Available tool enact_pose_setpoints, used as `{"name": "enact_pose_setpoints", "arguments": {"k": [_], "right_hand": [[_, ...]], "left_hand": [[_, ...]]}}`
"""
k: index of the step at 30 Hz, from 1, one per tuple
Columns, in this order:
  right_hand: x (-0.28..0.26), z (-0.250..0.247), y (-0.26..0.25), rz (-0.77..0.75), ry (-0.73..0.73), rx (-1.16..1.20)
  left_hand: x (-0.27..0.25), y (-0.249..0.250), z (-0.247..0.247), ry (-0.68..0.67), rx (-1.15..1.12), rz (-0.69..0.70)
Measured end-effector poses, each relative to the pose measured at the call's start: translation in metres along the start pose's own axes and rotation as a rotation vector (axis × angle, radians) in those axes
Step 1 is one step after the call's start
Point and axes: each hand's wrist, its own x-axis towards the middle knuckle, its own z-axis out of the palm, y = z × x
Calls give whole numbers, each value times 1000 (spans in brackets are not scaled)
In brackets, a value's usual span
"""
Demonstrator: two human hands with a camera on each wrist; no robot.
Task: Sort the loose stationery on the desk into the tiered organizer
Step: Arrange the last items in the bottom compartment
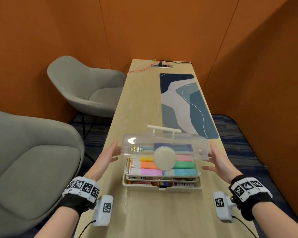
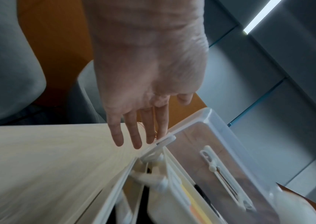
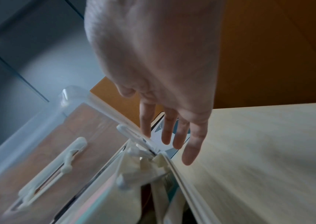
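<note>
The tiered organizer [image 1: 162,183] stands near the front edge of the tabletop [image 1: 141,107], its trays stacked and filled with coloured stationery, and no loose item shows on the bare surface around it. I judge the sorting done and the closing step in hand. The clear lid [image 1: 163,145] is tilted over the top tray, not yet seated. My left hand [image 1: 113,151] flanks its left end and my right hand [image 1: 218,159] its right end, fingers [image 2: 134,128] straight and spread, pinching nothing; in the left wrist view one fingertip appears to touch the lid's rim near the hinge arm [image 2: 149,153]. The next move calls for even downward guidance at both ends so that the lid meets the base squarely. The hinge linkage could bind if the lid skews. A patterned desk mat [image 1: 187,103] lies beyond the organizer, along the right edge. A power strip [image 1: 161,65] with cables sits at the far edge. Neither obstructs closing.
</note>
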Motion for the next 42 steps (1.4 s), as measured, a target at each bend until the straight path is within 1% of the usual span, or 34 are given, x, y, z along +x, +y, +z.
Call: {"name": "enact_pose_setpoints", "arguments": {"k": [5,8,12,14,16,18,23,25,28,33,36,37,38,40,42], "right_hand": [[-21,8,11,33,-25,15],[-34,14,14,71,-44,22],[-46,17,24,96,-113,-57],[-51,21,26,106,-163,-78],[-54,25,29,103,-175,-53],[-53,26,33,83,-145,-13],[-37,24,25,41,-17,5],[-26,25,16,22,46,31],[-13,30,7,-5,96,50],[-9,42,10,-26,194,108],[-25,55,28,46,309,202],[-34,63,37,71,287,237],[-42,73,44,112,214,235],[-48,94,52,224,17,242],[-42,112,54,311,-112,376]], "left_hand": [[-18,-18,9,49,-9,-52],[-27,-20,19,71,-3,-126],[-31,-13,27,7,9,-235],[-31,-8,28,-54,16,-283],[-31,-5,32,-125,37,-332],[-31,-4,39,-136,88,-344],[-9,5,51,-75,248,-338],[4,13,55,-51,256,-318],[20,23,62,-15,240,-310],[30,24,67,49,243,-319],[30,23,70,86,238,-313],[30,23,70,89,235,-313],[30,23,71,89,233,-314],[30,23,70,89,232,-310],[30,23,70,88,224,-313]]}}
